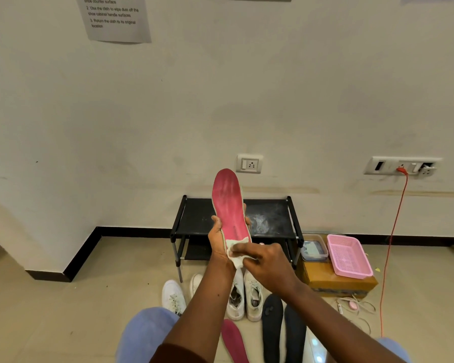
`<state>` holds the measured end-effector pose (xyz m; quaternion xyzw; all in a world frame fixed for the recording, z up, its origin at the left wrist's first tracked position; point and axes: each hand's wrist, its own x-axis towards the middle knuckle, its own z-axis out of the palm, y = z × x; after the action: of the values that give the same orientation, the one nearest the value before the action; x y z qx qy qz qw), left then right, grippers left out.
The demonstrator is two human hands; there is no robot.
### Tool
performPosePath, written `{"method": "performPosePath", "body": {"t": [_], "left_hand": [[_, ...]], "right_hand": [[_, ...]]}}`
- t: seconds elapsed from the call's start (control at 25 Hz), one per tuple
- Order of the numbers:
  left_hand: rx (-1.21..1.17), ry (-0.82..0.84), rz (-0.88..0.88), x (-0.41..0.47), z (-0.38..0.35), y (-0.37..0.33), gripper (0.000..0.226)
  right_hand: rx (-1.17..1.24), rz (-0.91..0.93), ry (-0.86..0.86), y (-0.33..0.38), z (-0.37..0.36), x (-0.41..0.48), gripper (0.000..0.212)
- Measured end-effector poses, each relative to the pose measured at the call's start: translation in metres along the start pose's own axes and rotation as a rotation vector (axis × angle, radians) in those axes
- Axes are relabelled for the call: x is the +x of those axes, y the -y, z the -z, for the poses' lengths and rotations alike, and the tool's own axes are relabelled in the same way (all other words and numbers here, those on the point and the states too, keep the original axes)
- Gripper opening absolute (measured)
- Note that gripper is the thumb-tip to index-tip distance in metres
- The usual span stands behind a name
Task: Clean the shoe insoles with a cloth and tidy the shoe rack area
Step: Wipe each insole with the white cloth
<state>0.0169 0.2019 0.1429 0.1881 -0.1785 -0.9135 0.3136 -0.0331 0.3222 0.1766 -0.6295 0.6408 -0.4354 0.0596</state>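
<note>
A red insole [230,205] is held upright by the left hand [216,241], whose thumb and fingers [216,221] are curled round its lower half, the toe end standing well above them. A cloth [235,255] is pinched in the curled fingers [247,250] of the right hand [264,262] and pressed on the heel end, just below the left thumb and against the left palm. The wiping of this insole is judged to be in hand, not finished (pale scuffing is seen on the red face above the fingers, though whether it is dust or wear cannot be told).

Below both hands, on the floor, a second red insole [233,339] and two black insoles [271,323] are laid out. Whether these have been wiped cannot be told. White shoes [253,297] are stood loose on the floor under the wrists, and none is seen on the rack [270,208], which lies beyond the fingers and is partly hidden by the held insole. Its top shelf is marked with pale dust streaks just right of the left fingertips. A basket [347,256] is set to the right of the right hand, well apart from it.

The greater part of the task is therefore judged to be left: the insoles to be finished and put back in the shoes, the shoes to be returned to the rack, and the floor around it to be tidied
</note>
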Motion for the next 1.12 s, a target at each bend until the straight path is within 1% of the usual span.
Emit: {"method": "performPosePath", "body": {"t": [0.08, 0.16, 0.24, 0.32, 0.36, 0.4, 0.48, 0.52, 0.6, 0.72, 0.76, 0.92, 0.96, 1.04, 1.12], "left_hand": [[-0.013, 0.031, -0.024, 0.000, 0.000, 0.000, 0.060], [-0.064, 0.115, -0.035, 0.000, -0.003, -0.003, 0.068], [-0.119, 0.194, -0.007, 0.000, -0.007, -0.005, 0.083], [-0.134, 0.240, 0.037, -0.004, -0.009, -0.002, 0.086], [-0.129, 0.249, 0.047, -0.006, -0.010, -0.001, 0.085], [-0.126, 0.256, 0.049, -0.009, -0.012, -0.001, 0.083], [-0.116, 0.271, 0.043, -0.010, -0.012, -0.004, 0.078], [-0.122, 0.277, 0.043, -0.010, -0.011, -0.007, 0.077], [-0.160, 0.275, 0.029, -0.009, -0.010, -0.012, 0.077], [-0.158, 0.251, 0.016, -0.008, -0.012, -0.015, 0.072], [-0.142, 0.250, 0.029, -0.007, -0.013, -0.014, 0.071], [-0.088, 0.250, 0.073, -0.009, -0.018, -0.011, 0.065], [-0.056, 0.246, 0.082, -0.012, -0.020, -0.009, 0.060], [-0.014, 0.189, 0.074, -0.016, -0.023, -0.006, 0.042], [0.007, 0.130, 0.042, -0.016, -0.022, -0.004, 0.047]], "right_hand": [[0.015, 0.022, 0.035, -0.003, 0.005, -0.003, 0.031], [0.034, 0.029, -0.006, -0.006, 0.009, 0.000, 0.032], [0.121, -0.055, -0.112, -0.004, 0.008, 0.010, 0.030], [0.231, -0.190, -0.193, 0.003, 0.007, 0.021, 0.035], [0.224, -0.205, -0.191, 0.004, 0.005, 0.024, 0.035], [0.157, -0.154, -0.152, 0.004, 0.003, 0.025, 0.034], [0.010, 0.056, -0.042, 0.002, -0.002, 0.019, 0.030], [-0.027, 0.147, -0.010, -0.002, -0.003, 0.015, 0.031], [-0.048, 0.233, 0.024, -0.009, 0.001, 0.008, 0.031], [-0.143, 0.299, 0.005, -0.010, 0.007, 0.008, 0.030], [-0.184, 0.309, -0.015, -0.010, 0.006, 0.010, 0.030], [-0.345, 0.256, -0.156, -0.014, 0.001, 0.033, 0.025], [-0.390, 0.234, -0.160, -0.015, 0.001, 0.040, 0.025], [-0.447, 0.157, -0.154, -0.019, 0.002, 0.051, 0.028], [-0.437, 0.089, -0.143, -0.018, 0.004, 0.058, 0.026]]}}
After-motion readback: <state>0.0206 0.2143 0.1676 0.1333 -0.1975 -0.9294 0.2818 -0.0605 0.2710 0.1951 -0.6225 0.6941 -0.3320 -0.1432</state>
